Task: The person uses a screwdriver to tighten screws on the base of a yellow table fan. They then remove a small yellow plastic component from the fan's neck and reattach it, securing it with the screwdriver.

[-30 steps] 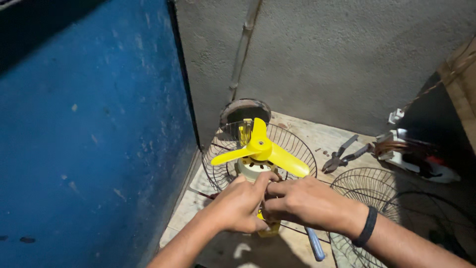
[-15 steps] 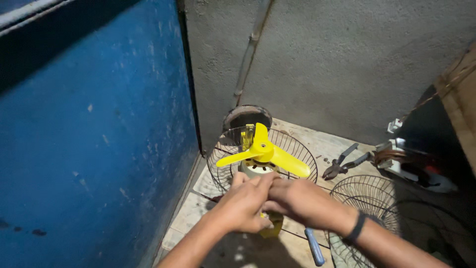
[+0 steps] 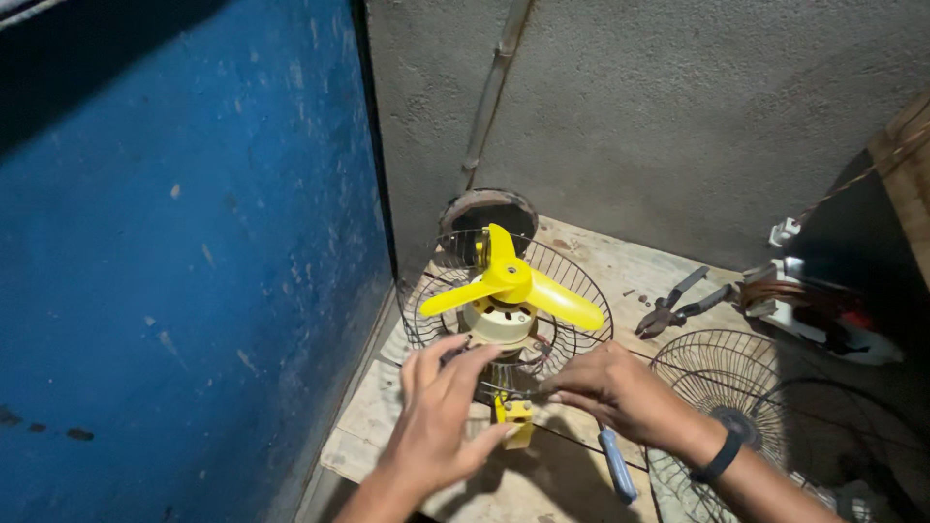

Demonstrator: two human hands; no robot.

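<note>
The small fan sits at the centre of the wooden desk [image 3: 591, 257], its yellow blade [image 3: 511, 281] over the cream motor housing [image 3: 499, 322] inside the rear wire guard [image 3: 572, 276]. The left hand [image 3: 441, 421] lies at seven o'clock from the hub, fingers spread and loose, its fingertips touching the guard's lower edge; it clasps nothing. The right hand [image 3: 615, 392], at four o'clock, pinches something thin at the guard's rim near the yellow bracket [image 3: 513, 416]; what it pinches I cannot tell. A blue-handled screwdriver [image 3: 617, 463] lies just below that wrist. For good work here, the left hand should steady the guard while the right works close to the bracket. Pliers [image 3: 678, 305] lie at two o'clock and a second guard [image 3: 727, 387] at four o'clock.
</note>
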